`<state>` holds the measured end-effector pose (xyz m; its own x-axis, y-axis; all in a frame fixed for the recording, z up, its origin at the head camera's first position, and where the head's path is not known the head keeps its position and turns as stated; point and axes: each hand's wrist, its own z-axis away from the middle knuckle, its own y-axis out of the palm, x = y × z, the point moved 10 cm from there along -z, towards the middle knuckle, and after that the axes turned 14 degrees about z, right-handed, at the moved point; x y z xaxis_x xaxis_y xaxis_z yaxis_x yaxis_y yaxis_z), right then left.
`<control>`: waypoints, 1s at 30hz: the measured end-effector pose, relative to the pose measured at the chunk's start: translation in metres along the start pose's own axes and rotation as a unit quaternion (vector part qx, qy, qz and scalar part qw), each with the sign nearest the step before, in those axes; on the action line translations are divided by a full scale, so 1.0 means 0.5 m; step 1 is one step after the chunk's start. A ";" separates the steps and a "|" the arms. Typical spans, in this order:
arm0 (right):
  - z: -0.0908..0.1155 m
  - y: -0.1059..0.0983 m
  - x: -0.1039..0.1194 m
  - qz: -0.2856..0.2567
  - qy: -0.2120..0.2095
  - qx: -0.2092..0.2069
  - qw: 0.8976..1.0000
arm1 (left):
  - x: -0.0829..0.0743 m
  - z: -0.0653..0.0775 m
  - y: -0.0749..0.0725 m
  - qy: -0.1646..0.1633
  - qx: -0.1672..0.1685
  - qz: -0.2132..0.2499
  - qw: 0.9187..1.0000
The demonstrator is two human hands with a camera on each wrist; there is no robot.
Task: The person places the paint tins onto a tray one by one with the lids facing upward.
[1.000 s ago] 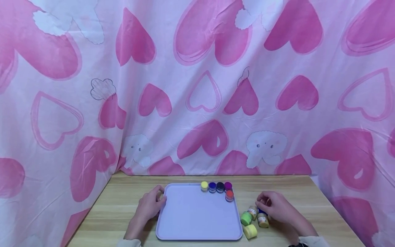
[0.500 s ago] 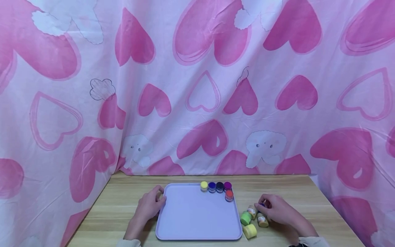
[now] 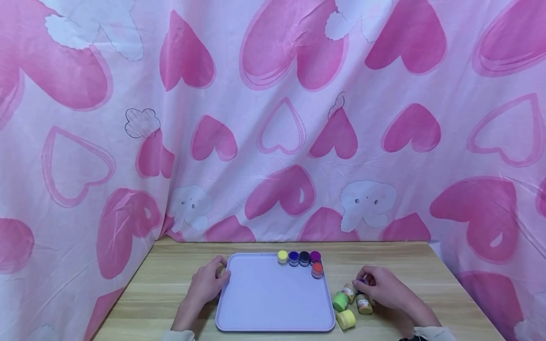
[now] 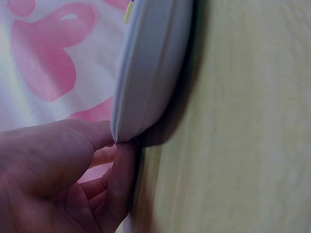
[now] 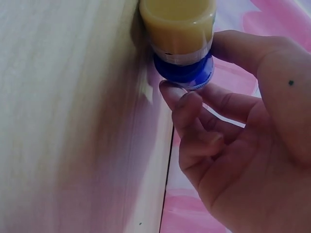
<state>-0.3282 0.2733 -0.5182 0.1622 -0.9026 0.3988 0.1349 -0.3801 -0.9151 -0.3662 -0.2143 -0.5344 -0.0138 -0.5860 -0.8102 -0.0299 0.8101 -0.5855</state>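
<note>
My left hand [image 3: 206, 282] pinches the left rim of a pale lilac tray [image 3: 268, 298]; the left wrist view shows thumb and fingers meeting at the tray's edge [image 4: 146, 73]. Right of the tray, my right hand [image 3: 387, 287] holds a small paint jar with a blue lid [image 5: 187, 73] between thumb and fingertips. A yellowish paint jar [image 3: 364, 304] lies close in front of that hand and overlaps the blue lid in the right wrist view. Beside it lie another yellowish jar [image 3: 349, 291], a green jar [image 3: 340, 301] and a light yellow jar [image 3: 346, 319].
Along the tray's back right corner stand a yellow-lidded jar [image 3: 282, 257], a blue one [image 3: 293, 258], a black one [image 3: 304, 258], a purple one [image 3: 315, 257] and a red one [image 3: 317, 271]. Behind the wooden table [image 3: 187, 248] hangs a pink heart-patterned curtain [image 3: 273, 142].
My right hand has shifted slightly, first down, then a little back up, and its fingers now cover more of the blue lid. The left hand, tray and other jars have stayed put.
</note>
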 end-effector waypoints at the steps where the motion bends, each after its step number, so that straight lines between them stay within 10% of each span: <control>1: -0.001 -0.001 0.001 -0.001 -0.002 -0.001 1.000 | 0.000 0.000 0.000 0.000 0.000 0.000 1.000; 30: -0.034 -0.024 0.040 -0.066 -0.003 -0.023 0.998 | 0.000 0.000 0.001 0.005 -0.003 0.005 1.000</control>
<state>-0.3431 0.2561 -0.5003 0.1511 -0.8430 0.5163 0.1104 -0.5046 -0.8562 -0.3661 -0.2139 -0.5347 -0.0246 -0.5776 -0.8160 -0.0363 0.8162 -0.5766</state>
